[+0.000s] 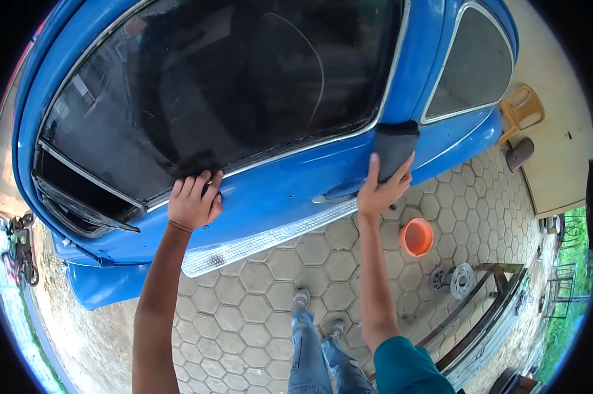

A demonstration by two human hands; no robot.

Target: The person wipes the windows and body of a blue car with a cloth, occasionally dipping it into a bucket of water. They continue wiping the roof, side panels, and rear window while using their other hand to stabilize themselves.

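Orange bucket (pixel 416 236), one only, sits on the paving right of me; I cannot see inside. My right hand (pixel 383 189) grips one dark sponge (pixel 395 148) against the blue car door (pixel 277 190), while my left hand (pixel 195 200) rests there released, fingers curled.

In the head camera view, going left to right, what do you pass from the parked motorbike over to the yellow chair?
Black motorbike → left hand flat on the blue car door → right hand pressing a dark grey sanding pad → round orange plastic bowl → grey metal discs → yellow plastic chair.
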